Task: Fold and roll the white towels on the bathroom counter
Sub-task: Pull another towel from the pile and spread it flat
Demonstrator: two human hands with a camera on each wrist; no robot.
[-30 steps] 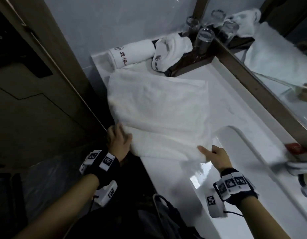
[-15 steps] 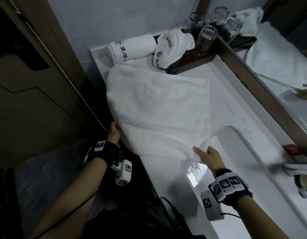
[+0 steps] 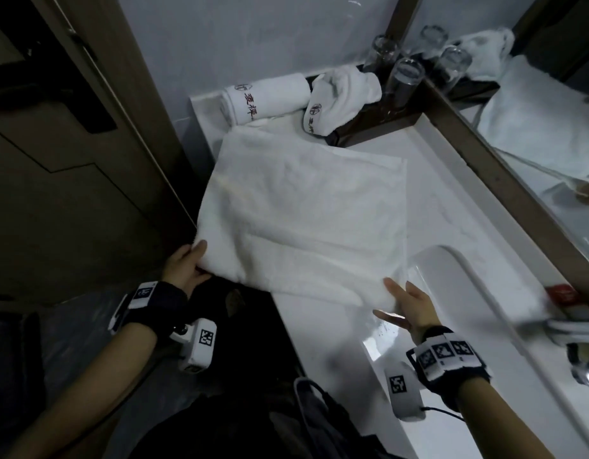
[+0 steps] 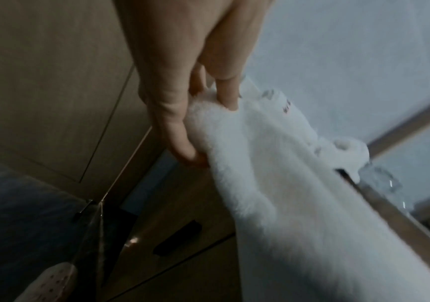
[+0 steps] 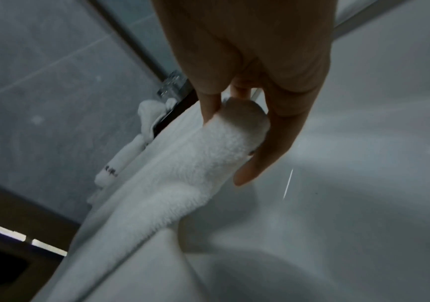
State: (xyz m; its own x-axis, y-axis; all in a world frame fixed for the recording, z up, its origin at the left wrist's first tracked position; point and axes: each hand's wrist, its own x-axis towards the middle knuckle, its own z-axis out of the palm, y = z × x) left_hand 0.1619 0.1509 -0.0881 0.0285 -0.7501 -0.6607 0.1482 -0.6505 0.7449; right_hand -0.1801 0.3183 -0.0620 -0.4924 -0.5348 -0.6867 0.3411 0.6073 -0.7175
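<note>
The left hand (image 3: 183,271) reaches up from below the counter's (image 3: 322,329) near edge, palm turned inward, and pinches the towel's (image 3: 303,210) near-left corner between thumb and curled fingers (image 4: 175,132). The right hand (image 3: 407,309) comes in over the counter beside the sink (image 3: 485,293), wrist low, gripping the near-right corner; the thumb (image 5: 209,106) lies on one side of the bunched edge and the fingers wrap the other.

The towel lies spread flat on the left part of the counter, its near edge lifted slightly by both hands and, as far as the blur allows, rolled a little at the right corner.

Beyond its far edge lie a rolled towel (image 3: 266,96) with printed lettering and a looser one (image 3: 339,97) resting on a dark tray (image 3: 379,124). Upturned glasses (image 3: 405,77) stand on the tray's far end against the mirror (image 3: 534,127). A wooden door (image 3: 71,160) stands close on the left.
</note>
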